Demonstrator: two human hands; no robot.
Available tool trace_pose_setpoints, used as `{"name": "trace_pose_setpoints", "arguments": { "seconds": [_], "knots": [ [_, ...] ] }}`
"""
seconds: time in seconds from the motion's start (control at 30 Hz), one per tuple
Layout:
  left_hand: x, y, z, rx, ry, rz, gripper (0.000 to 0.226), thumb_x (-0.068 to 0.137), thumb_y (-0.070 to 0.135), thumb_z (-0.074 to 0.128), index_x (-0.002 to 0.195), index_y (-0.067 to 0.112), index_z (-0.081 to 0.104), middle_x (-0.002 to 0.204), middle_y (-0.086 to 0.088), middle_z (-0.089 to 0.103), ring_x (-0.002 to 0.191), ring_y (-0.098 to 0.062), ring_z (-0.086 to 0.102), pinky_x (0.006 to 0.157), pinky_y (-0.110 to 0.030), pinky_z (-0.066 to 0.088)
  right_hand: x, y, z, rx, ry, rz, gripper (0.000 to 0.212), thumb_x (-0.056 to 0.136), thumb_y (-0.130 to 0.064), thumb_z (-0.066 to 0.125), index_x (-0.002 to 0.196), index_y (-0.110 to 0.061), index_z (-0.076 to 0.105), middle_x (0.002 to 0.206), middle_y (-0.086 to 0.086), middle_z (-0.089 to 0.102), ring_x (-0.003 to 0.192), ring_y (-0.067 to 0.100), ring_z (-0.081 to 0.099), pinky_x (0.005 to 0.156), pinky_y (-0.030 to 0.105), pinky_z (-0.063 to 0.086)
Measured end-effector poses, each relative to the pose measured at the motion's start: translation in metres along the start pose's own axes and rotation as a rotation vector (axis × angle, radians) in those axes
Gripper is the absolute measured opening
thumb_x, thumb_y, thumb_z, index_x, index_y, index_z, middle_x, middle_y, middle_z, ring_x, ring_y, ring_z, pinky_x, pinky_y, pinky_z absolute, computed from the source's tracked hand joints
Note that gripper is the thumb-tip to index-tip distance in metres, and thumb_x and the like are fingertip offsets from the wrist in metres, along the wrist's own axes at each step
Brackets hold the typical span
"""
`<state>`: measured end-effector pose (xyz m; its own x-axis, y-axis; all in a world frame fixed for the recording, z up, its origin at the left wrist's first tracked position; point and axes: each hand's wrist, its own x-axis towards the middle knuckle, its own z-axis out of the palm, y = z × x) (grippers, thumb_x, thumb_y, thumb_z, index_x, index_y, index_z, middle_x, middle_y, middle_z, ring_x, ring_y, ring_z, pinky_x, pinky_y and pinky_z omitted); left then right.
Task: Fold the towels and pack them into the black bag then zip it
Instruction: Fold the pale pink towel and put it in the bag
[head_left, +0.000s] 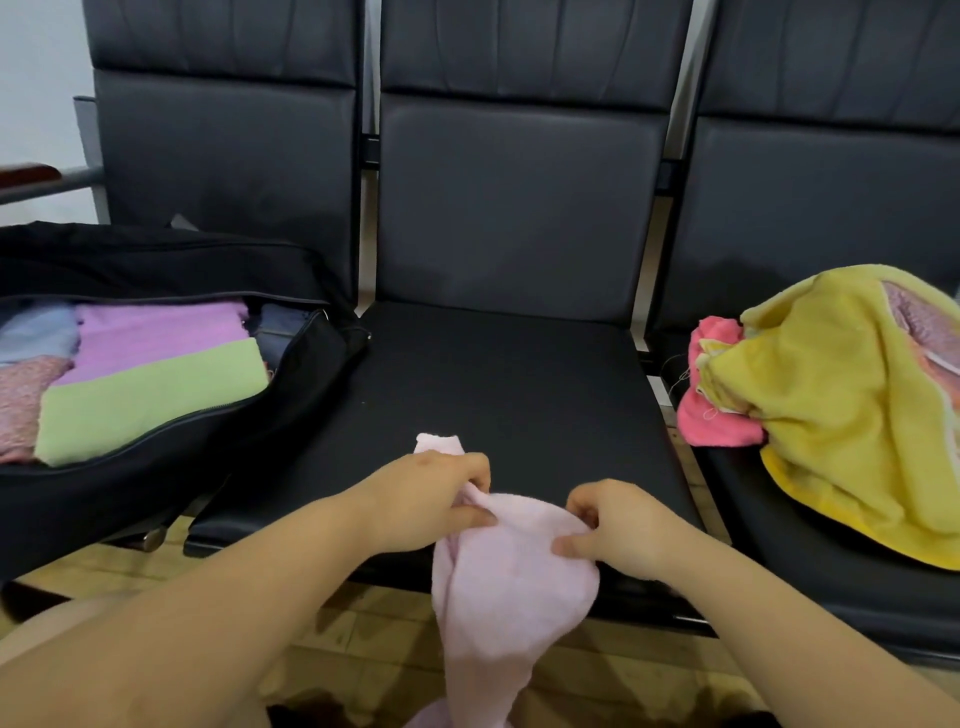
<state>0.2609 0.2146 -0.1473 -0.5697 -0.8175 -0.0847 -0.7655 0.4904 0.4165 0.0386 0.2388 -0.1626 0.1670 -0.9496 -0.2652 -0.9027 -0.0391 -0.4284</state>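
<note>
Head | black bag (291, 395) unzipped, folded towels (150, 384) inside | hands pinch pale pink towel (514, 571)

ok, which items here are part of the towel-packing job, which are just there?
Job: pale pink towel gripped by left hand and right hand; open black bag with folded towels; yellow towel; bright pink towel.
Just there: black seats; floor.

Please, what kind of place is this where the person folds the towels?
Probably a waiting room or lobby, not a home. The seats are black padded chairs joined in one row, with a metal armrest at the end by a plain white wall. The floor is tiled.
</note>
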Motion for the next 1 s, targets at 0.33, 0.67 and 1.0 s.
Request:
{"name": "trace_pose_setpoints", "arguments": {
  "seconds": [0.33, 0.67, 1.0],
  "knots": [
    [-0.044, -0.015, -0.04, -0.259, -0.322, -0.167, 0.021, 0.081, 0.035, 0.073, 0.074, 0.017, 0.064, 0.051, 0.016, 0.056, 0.046, 0.002, 0.052, 0.049, -0.012, 0.04, -0.04, 0.032, -0.065, 0.898, -0.147, -0.149, 0.089, 0.048, -0.064, 0.082, 0.111, -0.004, 0.066, 0.106, 0.014, 0.071, 0.096, 0.023, 0.069, 0.077, 0.026, 0.056],
    [-0.102, -0.057, -0.07, -0.871, -0.314, -0.247, 0.075, 0.048, 0.051, 0.09, 0.101, 0.001, 0.07, 0.099, -0.014, 0.071, 0.09, -0.025, 0.068, 0.077, -0.033, 0.056, -0.078, 0.058, -0.079, 1.016, -0.159, 0.113, 0.062, 0.055, -0.038, 0.089, 0.105, -0.006, 0.073, 0.104, 0.017, 0.071, 0.085, 0.027, 0.071, 0.067, 0.036, 0.06],
    [-0.071, -0.061, -0.048, -0.451, 0.323, -0.377, 0.02, 0.081, 0.031, 0.071, 0.067, 0.017, 0.069, 0.063, 0.005, 0.064, 0.063, -0.011, 0.057, 0.065, -0.027, 0.042, -0.07, 0.065, -0.083, 0.472, 0.27, 0.177, 0.04, 0.083, -0.038, 0.067, 0.084, 0.002, 0.067, 0.07, 0.01, 0.056, 0.065, 0.017, 0.051, 0.064, 0.026, 0.043]
  ]
}}
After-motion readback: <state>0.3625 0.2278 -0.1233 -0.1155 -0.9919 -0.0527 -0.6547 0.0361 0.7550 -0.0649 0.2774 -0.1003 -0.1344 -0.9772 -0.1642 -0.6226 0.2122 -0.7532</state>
